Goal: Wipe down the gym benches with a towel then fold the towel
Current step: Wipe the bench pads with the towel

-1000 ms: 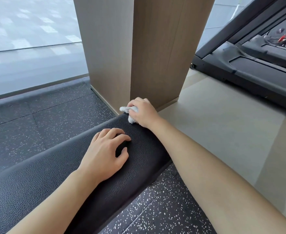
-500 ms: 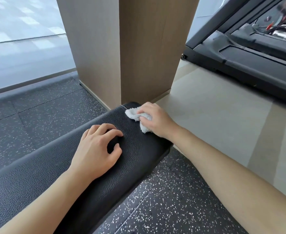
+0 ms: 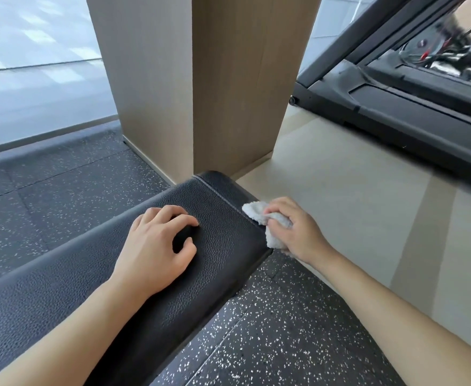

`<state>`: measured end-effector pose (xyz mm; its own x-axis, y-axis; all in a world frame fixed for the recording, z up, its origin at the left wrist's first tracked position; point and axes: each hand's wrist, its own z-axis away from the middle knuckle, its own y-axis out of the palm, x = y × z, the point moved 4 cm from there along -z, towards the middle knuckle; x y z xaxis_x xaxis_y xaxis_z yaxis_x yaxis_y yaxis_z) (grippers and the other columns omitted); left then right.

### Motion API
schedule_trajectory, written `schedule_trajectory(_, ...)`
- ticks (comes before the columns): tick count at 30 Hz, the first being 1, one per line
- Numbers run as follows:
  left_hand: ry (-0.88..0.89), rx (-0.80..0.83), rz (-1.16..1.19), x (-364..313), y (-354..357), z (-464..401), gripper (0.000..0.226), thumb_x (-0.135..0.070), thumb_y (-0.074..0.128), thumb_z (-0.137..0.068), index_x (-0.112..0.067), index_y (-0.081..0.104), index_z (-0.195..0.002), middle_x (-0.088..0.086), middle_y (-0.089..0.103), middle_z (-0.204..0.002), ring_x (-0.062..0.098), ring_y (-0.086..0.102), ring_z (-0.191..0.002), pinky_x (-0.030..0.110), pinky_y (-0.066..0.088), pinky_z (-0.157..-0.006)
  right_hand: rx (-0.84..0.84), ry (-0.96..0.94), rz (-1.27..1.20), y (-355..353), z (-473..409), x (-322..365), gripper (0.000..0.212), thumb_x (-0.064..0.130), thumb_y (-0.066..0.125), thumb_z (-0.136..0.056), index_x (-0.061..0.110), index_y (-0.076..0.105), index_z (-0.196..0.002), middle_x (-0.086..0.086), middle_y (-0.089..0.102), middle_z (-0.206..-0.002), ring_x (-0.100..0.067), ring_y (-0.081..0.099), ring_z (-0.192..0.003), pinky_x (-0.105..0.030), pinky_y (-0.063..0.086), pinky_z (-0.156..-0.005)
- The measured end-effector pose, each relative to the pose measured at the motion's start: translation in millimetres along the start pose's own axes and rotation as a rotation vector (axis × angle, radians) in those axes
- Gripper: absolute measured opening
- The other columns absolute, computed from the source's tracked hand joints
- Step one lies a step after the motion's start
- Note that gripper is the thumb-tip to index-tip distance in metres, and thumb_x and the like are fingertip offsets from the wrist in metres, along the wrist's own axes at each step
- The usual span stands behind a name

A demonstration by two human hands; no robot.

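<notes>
1. Towel [image 3: 267, 221]: small, white, bunched. It is pressed against the right end edge of the bench pad, at about 4 o'clock from the pad's far corner, with one lobe lying over the stitched seam.
2. Right hand [image 3: 295, 229]: clenched around the towel, fingers curled over the bunch, knuckles facing up. The hand sits off the pad's end, above the floor.
3. Bench [image 3: 220, 246]: black grained pad running from 8 o'clock to 1 o'clock in the view; its far end stops just short of the pillar.
4. Left hand [image 3: 156, 249]: holds nothing. Palm and heel rest on the pad top, fingers curled, at 9 o'clock from the towel and apart from it.
5. Pillar [image 3: 200, 79]: beige, square, upright at 12 o'clock from the bench end.
6. Floor: dark speckled rubber mat [image 3: 256, 330] under and beside the bench; pale tile [image 3: 354, 204] at 3 o'clock.
7. Treadmill [image 3: 409, 107]: black frame at 2 o'clock, well apart from the bench.
</notes>
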<state>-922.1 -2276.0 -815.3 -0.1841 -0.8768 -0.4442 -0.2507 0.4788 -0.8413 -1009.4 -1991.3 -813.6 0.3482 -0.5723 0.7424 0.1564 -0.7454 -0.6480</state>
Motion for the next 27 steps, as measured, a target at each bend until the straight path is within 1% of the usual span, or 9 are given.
schedule_trajectory(1, 0.0, 0.003, -0.005, 0.0, 0.4, -0.2, 0.031, -0.042, 0.054, -0.085, -0.04, 0.068, -0.113, -0.02, 0.057, -0.123, 0.018, 0.052, -0.113, 0.043, 0.04, -0.107, -0.027, -0.024, 0.016, 2.2, 11.5, -0.6, 0.016, 0.013, 0.064, -0.095, 0.024, 0.068, -0.106, 0.015, 0.057, -0.114, -0.008, 0.058, -0.106, -0.006, 0.045, -0.08)
schedule_trajectory(3, 0.001, 0.008, -0.011, 0.2, 1.1, -0.6, 0.031, -0.042, 0.053, -0.085, -0.04, 0.067, -0.113, -0.02, 0.056, -0.123, 0.017, 0.051, -0.113, 0.042, 0.039, -0.107, -0.09, -0.085, 0.097, 12.1, 18.6, -2.3, 0.017, 0.012, 0.061, -0.096, 0.023, 0.066, -0.11, 0.016, 0.056, -0.116, -0.011, 0.051, -0.114, -0.014, 0.04, -0.095)
schedule_trajectory(4, 0.0, 0.008, -0.011, 0.2, 0.9, -0.7, 0.031, -0.042, 0.053, -0.086, -0.041, 0.066, -0.113, -0.021, 0.056, -0.123, 0.017, 0.051, -0.114, 0.042, 0.039, -0.107, -0.112, -0.113, 0.129, 15.8, 13.6, -1.9, 0.018, 0.013, 0.06, -0.096, 0.022, 0.067, -0.111, 0.016, 0.056, -0.116, -0.012, 0.05, -0.114, -0.018, 0.039, -0.097)
schedule_trajectory(9, 0.002, 0.02, -0.013, -2.9, -0.4, -2.0, 0.033, -0.044, 0.051, -0.086, -0.041, 0.067, -0.115, -0.021, 0.056, -0.125, 0.017, 0.05, -0.118, 0.047, 0.04, -0.109, -0.002, -0.099, 0.135, 29.8, -62.8, 8.6, 0.019, 0.019, 0.059, -0.093, 0.018, 0.072, -0.107, 0.007, 0.061, -0.112, -0.02, 0.055, -0.109, -0.033, 0.043, -0.094)
schedule_trajectory(12, -0.001, 0.018, -0.016, -4.1, -0.6, -1.9, 0.034, -0.043, 0.051, -0.085, -0.041, 0.067, -0.114, -0.02, 0.057, -0.125, 0.018, 0.05, -0.118, 0.049, 0.041, -0.109, 0.056, -0.106, 0.186, 50.9, -107.3, 23.8, 0.026, 0.022, 0.057, -0.088, 0.017, 0.074, -0.107, 0.002, 0.062, -0.112, -0.027, 0.055, -0.109, -0.033, 0.042, -0.094)
schedule_trajectory(16, -0.006, 0.01, -0.015, -4.2, -0.7, 0.2, 0.034, -0.044, 0.051, -0.085, -0.042, 0.067, -0.115, -0.022, 0.056, -0.125, 0.016, 0.049, -0.118, 0.045, 0.04, -0.108, 0.044, -0.091, 0.214, 67.9, -125.4, 38.7, 0.024, 0.021, 0.061, -0.09, 0.016, 0.074, -0.11, -0.001, 0.062, -0.114, -0.029, 0.052, -0.107, -0.042, 0.043, -0.099)
schedule_trajectory(19, 0.001, 0.016, -0.017, -3.0, -0.4, -0.4, 0.033, -0.043, 0.051, -0.085, -0.042, 0.067, -0.115, -0.022, 0.056, -0.125, 0.016, 0.05, -0.115, 0.043, 0.041, -0.107, 0.032, -0.116, 0.23, 60.2, -96.6, 41.3, 0.024, 0.024, 0.063, -0.093, 0.02, 0.073, -0.114, 0.002, 0.062, -0.118, -0.027, 0.05, -0.109, -0.04, 0.041, -0.101)
schedule_trajectory(24, -0.001, 0.0, -0.017, 0.9, 2.2, -0.1, 0.034, -0.045, 0.05, -0.085, -0.043, 0.066, -0.115, -0.023, 0.056, -0.124, 0.014, 0.05, -0.115, 0.04, 0.039, -0.107, 0.03, -0.257, 0.271, 46.6, -0.2, 47.1, 0.024, 0.023, 0.057, -0.097, 0.022, 0.07, -0.117, 0.011, 0.059, -0.124, -0.013, 0.044, -0.119, -0.024, 0.033, -0.108)
schedule_trajectory(27, -0.007, -0.007, -0.026, 2.6, 3.1, -1.5, 0.034, -0.044, 0.051, -0.085, -0.044, 0.065, -0.115, -0.024, 0.055, -0.124, 0.014, 0.048, -0.115, 0.038, 0.037, -0.108, 0.03, -0.283, 0.307, 52.0, -10.1, 48.8, 0.024, 0.02, 0.056, -0.097, 0.019, 0.069, -0.116, 0.007, 0.06, -0.122, -0.015, 0.045, -0.118, -0.02, 0.031, -0.107)
